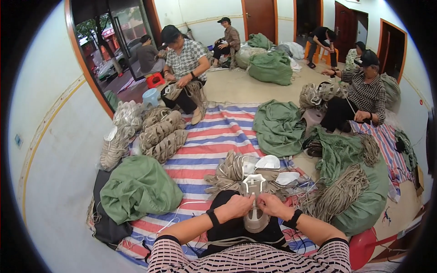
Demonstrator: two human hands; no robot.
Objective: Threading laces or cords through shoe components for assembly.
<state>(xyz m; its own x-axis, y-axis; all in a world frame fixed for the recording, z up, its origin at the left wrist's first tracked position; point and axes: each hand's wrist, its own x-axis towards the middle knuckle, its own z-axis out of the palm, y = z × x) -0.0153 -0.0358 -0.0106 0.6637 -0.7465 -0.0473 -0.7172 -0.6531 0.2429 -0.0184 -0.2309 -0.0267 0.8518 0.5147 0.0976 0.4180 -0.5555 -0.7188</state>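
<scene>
A grey-beige shoe upper (256, 222) with a white-edged opening rests on my lap, its rounded toe toward me. My left hand (237, 206) is closed at the left side of its front opening, fingertips pinched together. On the opposite side my right hand (272, 204) is closed too, its fingers bent in near the same opening. A narrow white strip runs down the middle between the hands. Whatever thin thing the fingertips pinch is too small to make out. Just beyond lies a pile of beige shoe uppers (227, 173) with white insole-shaped pieces (267, 162).
Green sacks (141, 189) lie left and right on a striped sheet (207, 157). A bundle of beige laces (339, 191) tops the right sack. Beside the left wall are stacked shoe uppers (164, 132). A red stool (363, 248) stands close at right. Several people sit working beyond.
</scene>
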